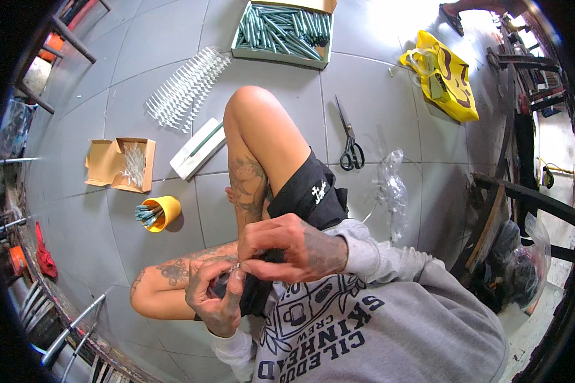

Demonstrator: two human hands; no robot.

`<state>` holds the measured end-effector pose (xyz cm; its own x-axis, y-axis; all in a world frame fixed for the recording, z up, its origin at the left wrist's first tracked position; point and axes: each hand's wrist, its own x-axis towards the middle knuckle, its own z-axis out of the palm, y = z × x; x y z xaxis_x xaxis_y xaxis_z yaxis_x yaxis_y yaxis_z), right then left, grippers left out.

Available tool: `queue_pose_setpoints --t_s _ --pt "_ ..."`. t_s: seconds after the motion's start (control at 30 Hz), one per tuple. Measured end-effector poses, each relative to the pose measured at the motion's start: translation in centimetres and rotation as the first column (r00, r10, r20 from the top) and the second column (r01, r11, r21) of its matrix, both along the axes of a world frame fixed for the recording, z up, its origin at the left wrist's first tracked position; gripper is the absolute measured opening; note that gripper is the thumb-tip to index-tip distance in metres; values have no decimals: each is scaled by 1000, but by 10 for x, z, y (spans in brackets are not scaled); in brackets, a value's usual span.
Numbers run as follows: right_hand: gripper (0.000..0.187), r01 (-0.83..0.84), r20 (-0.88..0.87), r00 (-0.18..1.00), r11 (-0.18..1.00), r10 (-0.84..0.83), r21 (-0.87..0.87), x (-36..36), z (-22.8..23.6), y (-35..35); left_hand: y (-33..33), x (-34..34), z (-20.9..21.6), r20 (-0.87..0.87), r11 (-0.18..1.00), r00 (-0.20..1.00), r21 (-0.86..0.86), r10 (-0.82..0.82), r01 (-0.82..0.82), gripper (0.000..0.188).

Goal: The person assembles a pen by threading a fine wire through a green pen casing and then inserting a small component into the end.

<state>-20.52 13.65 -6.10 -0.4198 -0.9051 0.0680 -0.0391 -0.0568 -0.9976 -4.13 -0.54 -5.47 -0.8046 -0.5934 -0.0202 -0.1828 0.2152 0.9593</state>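
My left hand (218, 295) and my right hand (295, 247) meet over my lap. Their fingertips pinch together around a small pale piece (237, 264), mostly hidden by the fingers and too small to name. Left of my bent leg, a yellow cup (170, 209) lies tipped toward the left with several blue-green sticks (148, 216) in it. Beyond it stands an open brown carton (148, 167) of thin clear-white tubes (132, 164). A long white box (186, 167) bears one dark green pen-like barrel (206, 140).
Rows of white plastic parts (186, 89) lie on the grey tiled floor (287, 86) near a box (281, 57) of green pen-like barrels (286, 30). To the right are black scissors (348, 137), crumpled clear plastic (395, 191) and a yellow bag (453, 83). Dark racks (536, 198) edge the right side.
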Motion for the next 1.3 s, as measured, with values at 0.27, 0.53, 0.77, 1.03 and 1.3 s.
queue_pose_setpoints --t_s 0.27,0.53,0.77,1.03,1.3 --pt "13 947 -823 314 219 -473 235 -182 -228 230 10 10 -23 -83 864 987 497 140 -81 16" --pt "22 838 -829 518 318 -212 442 -208 -270 246 18 -2 -27 120 795 985 581 126 -173 18" --pt "13 898 -815 433 254 -384 358 -197 -266 238 21 -20 -20 115 761 977 613 180 -213 18" --pt "9 720 84 629 619 -773 312 -113 -122 126 29 -45 -25 126 727 981 659 147 -194 17" --pt "14 374 291 827 857 -481 354 -16 -66 70 46 -69 -56 180 757 983 647 -42 -86 29"
